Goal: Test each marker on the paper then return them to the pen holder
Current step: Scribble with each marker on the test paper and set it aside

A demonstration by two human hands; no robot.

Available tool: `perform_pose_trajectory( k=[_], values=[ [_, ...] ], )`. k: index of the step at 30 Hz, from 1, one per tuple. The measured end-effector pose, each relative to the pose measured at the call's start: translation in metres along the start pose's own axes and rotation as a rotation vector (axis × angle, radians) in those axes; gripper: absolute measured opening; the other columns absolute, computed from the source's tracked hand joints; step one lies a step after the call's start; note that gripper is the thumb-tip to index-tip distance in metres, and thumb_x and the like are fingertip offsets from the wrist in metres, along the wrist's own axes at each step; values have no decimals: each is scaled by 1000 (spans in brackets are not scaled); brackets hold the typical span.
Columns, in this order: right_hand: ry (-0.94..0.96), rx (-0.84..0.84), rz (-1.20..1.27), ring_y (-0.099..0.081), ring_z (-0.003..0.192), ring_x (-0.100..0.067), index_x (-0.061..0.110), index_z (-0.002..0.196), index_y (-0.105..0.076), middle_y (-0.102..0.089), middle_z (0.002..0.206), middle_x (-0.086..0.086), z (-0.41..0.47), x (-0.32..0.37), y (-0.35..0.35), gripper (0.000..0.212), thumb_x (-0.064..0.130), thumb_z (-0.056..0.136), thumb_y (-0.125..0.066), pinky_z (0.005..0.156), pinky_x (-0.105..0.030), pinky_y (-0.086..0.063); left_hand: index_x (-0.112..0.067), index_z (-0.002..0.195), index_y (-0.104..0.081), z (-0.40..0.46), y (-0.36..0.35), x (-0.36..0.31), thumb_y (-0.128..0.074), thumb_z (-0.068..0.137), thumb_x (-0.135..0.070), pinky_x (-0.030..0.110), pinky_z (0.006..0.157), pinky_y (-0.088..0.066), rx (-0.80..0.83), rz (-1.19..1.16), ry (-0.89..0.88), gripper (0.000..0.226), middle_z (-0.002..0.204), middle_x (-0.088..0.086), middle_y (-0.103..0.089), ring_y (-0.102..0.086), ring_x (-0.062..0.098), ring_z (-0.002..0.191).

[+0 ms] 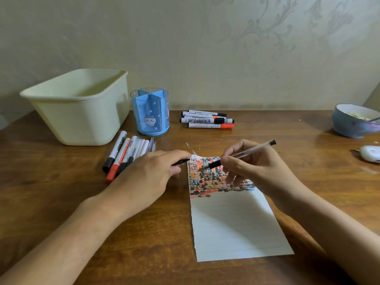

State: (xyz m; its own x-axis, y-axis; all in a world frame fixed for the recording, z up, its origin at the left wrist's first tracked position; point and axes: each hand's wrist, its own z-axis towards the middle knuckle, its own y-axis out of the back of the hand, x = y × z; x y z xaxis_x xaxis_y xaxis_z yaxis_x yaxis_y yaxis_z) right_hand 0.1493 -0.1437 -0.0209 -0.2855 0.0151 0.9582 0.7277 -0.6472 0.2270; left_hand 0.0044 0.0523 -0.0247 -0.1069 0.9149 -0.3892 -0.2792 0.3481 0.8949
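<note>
A lined sheet of paper (232, 225) lies on the wooden table, its top part covered with black, red and blue marks. My right hand (253, 169) grips a thin clear pen (246, 154) with its tip on the marked area. My left hand (152, 175) rests by the paper's top left corner and holds a small black cap (182, 161). The blue pen holder (151, 112) stands behind, with nothing visible in it. A group of markers and pens (127, 153) lies left of my left hand. Several whiteboard markers (207, 119) lie to the right of the holder.
A cream plastic bin (82, 105) stands at the back left beside the holder. A blue bowl (355, 122) with food sits at the right edge, with a small white object (371, 153) in front of it. A wall runs behind the table.
</note>
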Motion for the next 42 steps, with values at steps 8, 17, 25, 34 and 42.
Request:
perform_pose_trajectory(
  k=[8, 17, 25, 34, 42],
  values=[
    [2, -6, 170, -70, 69, -25, 8, 91, -62, -72, 78, -11, -2, 3, -3, 21, 27, 84, -66, 58, -27, -55, -35, 102, -49, 0, 1, -3, -58, 95, -34, 11, 68, -47, -46, -61, 14, 12, 105, -16, -70, -64, 0, 93],
    [-8, 25, 168, -69, 71, -24, 8, 93, -64, -74, 85, -12, -3, 2, -5, 17, 23, 86, -67, 61, -28, -58, -37, 100, -46, -1, 1, -7, -54, 96, -36, 13, 68, -50, -31, -83, -9, 9, 107, -18, -68, -62, -2, 96],
    [-28, 39, 158, -73, 77, -25, 7, 98, -73, -74, 87, -13, -4, 2, -4, 25, 26, 83, -67, 71, -33, -61, -37, 105, -57, -2, 1, -6, -58, 93, -38, 9, 64, -44, -94, -101, -62, 12, 94, -24, -62, -56, -7, 94],
    [59, 16, -24, -73, 79, -32, 12, 88, -75, -77, 86, -14, -1, 0, 4, 16, 19, 74, -79, 72, -38, -61, -31, 101, -73, -4, 2, -5, -67, 90, -31, 11, 59, -40, -174, -98, -50, 13, 82, -23, -63, -56, -7, 89],
    [125, 0, -19, -70, 72, -36, 12, 84, -77, -75, 78, -14, -2, -8, -1, 13, 22, 75, -79, 69, -42, -58, -26, 92, -77, -5, 2, -7, -72, 88, -20, 10, 64, -45, -214, -94, -83, 8, 64, -31, -54, -61, -5, 81]
  ],
)
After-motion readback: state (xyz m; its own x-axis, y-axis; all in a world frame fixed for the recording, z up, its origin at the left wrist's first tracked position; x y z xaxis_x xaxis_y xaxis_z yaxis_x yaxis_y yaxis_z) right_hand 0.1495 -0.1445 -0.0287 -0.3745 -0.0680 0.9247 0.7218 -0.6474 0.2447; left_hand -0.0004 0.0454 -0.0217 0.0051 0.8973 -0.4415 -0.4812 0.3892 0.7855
